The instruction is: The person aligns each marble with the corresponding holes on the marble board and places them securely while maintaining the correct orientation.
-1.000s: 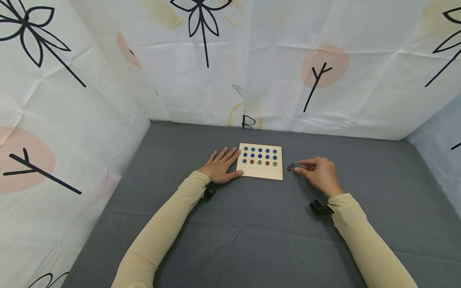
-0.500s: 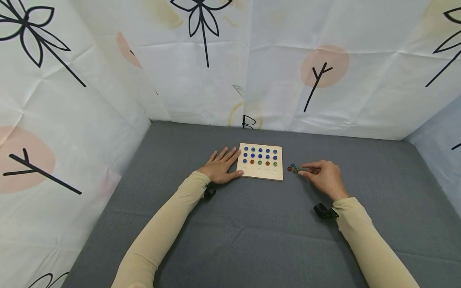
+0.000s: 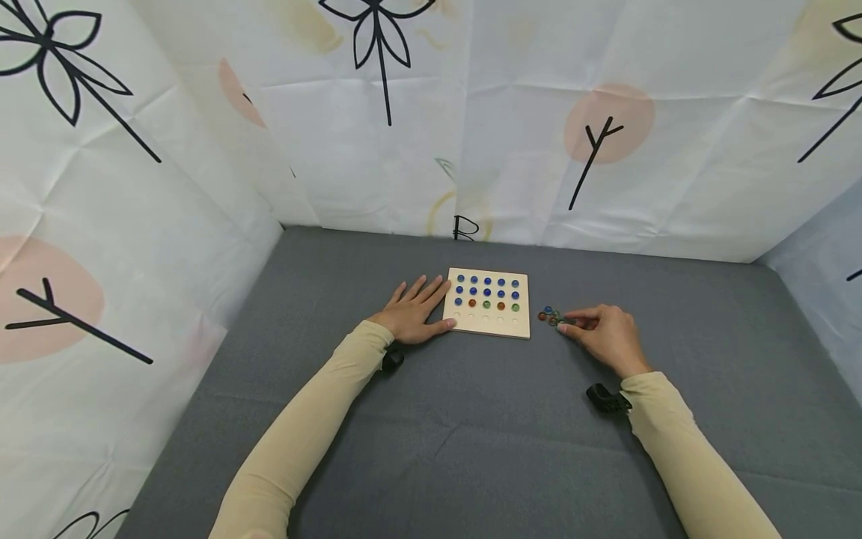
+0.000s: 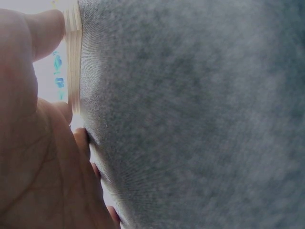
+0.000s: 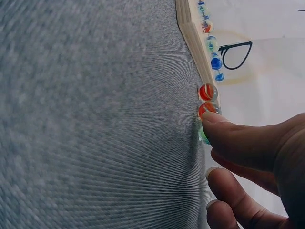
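Since a second ago our right hand (image 3: 601, 334) has slid right, fingertips now on the loose marbles (image 3: 549, 317), seemingly pinching one; left hand (image 3: 412, 313) stays flat, grip relaxed, steadying the board (image 3: 488, 325).

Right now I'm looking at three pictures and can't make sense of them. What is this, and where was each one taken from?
No machine here: a person works with two bare hands, wearing three cameras. The wide picture comes from a camera on the head, looking down at a grey cloth surface. The two close, sideways pictures come from small cameras on each wrist.

On the surface lies a wooden board with rows of small hollows; most hold marbles, mainly blue, and the nearest row is bare. The left hand rests flat against the board's left edge. Beside the board's right edge sits a small cluster of loose marbles. The right hand reaches them; in the right wrist view its fingers touch a green marble.
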Available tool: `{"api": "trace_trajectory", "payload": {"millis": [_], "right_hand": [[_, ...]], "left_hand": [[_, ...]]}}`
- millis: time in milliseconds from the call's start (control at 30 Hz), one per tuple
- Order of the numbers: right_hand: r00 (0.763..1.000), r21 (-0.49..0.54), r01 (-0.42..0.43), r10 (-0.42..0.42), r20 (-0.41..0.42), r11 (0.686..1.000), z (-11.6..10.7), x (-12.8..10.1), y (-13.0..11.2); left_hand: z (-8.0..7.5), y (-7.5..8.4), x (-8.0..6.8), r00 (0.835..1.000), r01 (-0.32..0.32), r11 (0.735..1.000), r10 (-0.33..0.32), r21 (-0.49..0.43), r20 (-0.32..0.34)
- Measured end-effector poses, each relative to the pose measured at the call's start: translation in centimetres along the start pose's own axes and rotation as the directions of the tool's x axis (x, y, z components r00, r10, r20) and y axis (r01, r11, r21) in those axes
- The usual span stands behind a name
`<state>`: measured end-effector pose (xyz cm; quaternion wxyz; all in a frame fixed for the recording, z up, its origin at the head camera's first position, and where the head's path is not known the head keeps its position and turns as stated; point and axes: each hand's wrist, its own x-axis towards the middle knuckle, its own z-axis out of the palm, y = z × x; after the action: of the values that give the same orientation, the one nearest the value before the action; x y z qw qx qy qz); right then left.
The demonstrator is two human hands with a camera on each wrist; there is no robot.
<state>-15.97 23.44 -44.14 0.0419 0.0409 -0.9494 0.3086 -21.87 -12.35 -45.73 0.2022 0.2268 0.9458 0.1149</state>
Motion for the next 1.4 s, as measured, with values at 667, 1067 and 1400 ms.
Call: {"api": "trace_trajectory", "payload": {"millis": [667,1067,1400], "right_hand": [[1.0,0.03,0.005,-0.005,-0.003,1.0,0.5,0.1,0.3],[1.0,0.026,-0.009,0.009,0.017,1.0,0.2,0.0,0.1],[1.0,0.023,0.003,-0.003,-0.015,1.0,0.3,-0.5,-0.3]], "left_hand": [[-0.3,0.3,-0.4,1.0,-0.01,1.0,0.01,-0.009,-0.007],[-0.3,0.3,-0.5,1.0,-0.017,1.0,0.017,-0.013,-0.01],[-0.9,0.9,-1.1,1.0,-0.016,0.999,0.016,0.033,-0.013]]}}
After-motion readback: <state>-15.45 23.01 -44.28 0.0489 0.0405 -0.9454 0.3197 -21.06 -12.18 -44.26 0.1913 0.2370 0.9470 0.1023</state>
